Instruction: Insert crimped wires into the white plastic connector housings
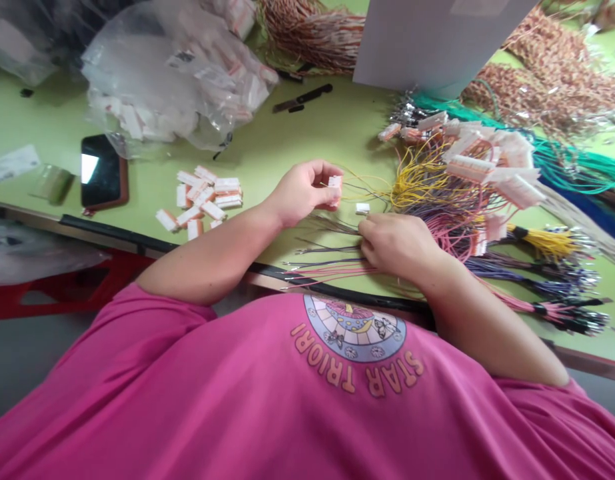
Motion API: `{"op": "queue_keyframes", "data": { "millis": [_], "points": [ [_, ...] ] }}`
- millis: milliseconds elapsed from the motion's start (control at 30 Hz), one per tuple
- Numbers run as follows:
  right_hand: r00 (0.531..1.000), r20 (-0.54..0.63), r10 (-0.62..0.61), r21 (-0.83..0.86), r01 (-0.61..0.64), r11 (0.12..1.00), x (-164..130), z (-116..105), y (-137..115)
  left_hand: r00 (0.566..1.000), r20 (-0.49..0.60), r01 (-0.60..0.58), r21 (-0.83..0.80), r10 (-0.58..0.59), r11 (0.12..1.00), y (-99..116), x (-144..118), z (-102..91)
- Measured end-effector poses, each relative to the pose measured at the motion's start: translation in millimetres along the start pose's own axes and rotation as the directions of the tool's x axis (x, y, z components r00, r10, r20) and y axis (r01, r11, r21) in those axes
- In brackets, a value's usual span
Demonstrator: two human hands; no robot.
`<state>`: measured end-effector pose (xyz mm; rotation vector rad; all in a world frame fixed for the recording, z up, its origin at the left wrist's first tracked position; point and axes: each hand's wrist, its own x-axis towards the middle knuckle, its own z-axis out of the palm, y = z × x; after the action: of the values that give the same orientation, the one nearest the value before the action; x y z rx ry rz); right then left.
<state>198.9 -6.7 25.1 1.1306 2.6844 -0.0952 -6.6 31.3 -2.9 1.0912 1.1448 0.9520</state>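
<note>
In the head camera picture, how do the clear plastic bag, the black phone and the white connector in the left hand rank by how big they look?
Largest to smallest:
1. clear plastic bag
2. black phone
3. white connector, pinched in the left hand
The bag lies farther from the camera yet looks biggest, so the order seems safe.

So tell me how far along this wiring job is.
Done: a heap of wired connectors lies at the right on the table. In hand: the left hand holds one white connector with wires trailing from it, while the right hand picks at the loose wires. Left: a pile of empty connectors, more in the bag, and tied wire bundles.
</note>
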Motion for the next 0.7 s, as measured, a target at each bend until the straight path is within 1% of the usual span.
{"op": "queue_keyframes", "data": {
  "millis": [100, 167, 233, 300, 333, 367, 400, 467, 500, 533, 600, 700],
  "points": [
    [0.999, -0.040, -0.010, 0.067, 0.013, 0.998, -4.2, -1.4, 3.9, 1.000, 0.002, 0.006, -0.004, -0.006, 1.000, -0.4, -0.1, -1.1],
    [0.996, -0.065, -0.064, 0.167, 0.074, 0.983, -5.4, -1.9, 3.6, 1.000, 0.022, 0.017, -0.025, -0.016, 1.000, -0.9, -1.1, -1.2],
    [0.979, -0.139, -0.148, 0.319, 0.186, 0.929, -5.3, -1.2, 1.5, 0.997, 0.063, 0.041, -0.065, -0.037, 0.997, -1.6, -3.1, -0.5],
    [0.943, -0.272, -0.191, 0.467, 0.303, 0.831, -4.5, 0.7, -0.1, 0.990, 0.122, 0.082, -0.117, -0.068, 0.990, -2.6, -5.7, 1.1],
    [0.924, -0.346, -0.165, 0.520, 0.335, 0.786, -4.1, 1.7, -0.1, 0.985, 0.154, 0.101, -0.146, -0.079, 0.984, -3.0, -7.2, 2.2],
    [0.906, -0.411, -0.105, 0.557, 0.340, 0.757, -3.7, 2.6, 0.7, 0.979, 0.184, 0.118, -0.175, -0.085, 0.977, -3.4, -8.6, 3.3],
    [0.888, -0.459, -0.017, 0.585, 0.316, 0.747, -3.5, 3.3, 2.1, 0.973, 0.214, 0.132, -0.203, -0.088, 0.970, -3.7, -9.9, 4.5],
    [0.845, -0.505, 0.176, 0.615, 0.209, 0.760, -3.4, 4.2, 6.2, 0.959, 0.268, 0.159, -0.246, -0.090, 0.956, -3.9, -11.9, 6.4],
    [0.824, -0.513, 0.243, 0.615, 0.155, 0.773, -3.5, 4.6, 8.3, 0.952, 0.290, 0.172, -0.261, -0.093, 0.950, -3.9, -12.5, 7.1],
    [0.808, -0.519, 0.279, 0.605, 0.117, 0.788, -3.5, 5.2, 10.2, 0.947, 0.308, 0.184, -0.272, -0.096, 0.945, -3.8, -12.8, 7.5],
    [0.794, -0.538, 0.283, 0.561, 0.087, 0.823, -3.2, 7.0, 12.5, 0.941, 0.323, 0.197, -0.283, -0.100, 0.939, -3.6, -12.9, 7.6],
    [0.791, -0.566, 0.233, 0.490, 0.095, 0.866, -2.5, 10.4, 12.8, 0.944, 0.317, 0.191, -0.283, -0.097, 0.940, -3.6, -12.4, 7.0]
  ]
}}
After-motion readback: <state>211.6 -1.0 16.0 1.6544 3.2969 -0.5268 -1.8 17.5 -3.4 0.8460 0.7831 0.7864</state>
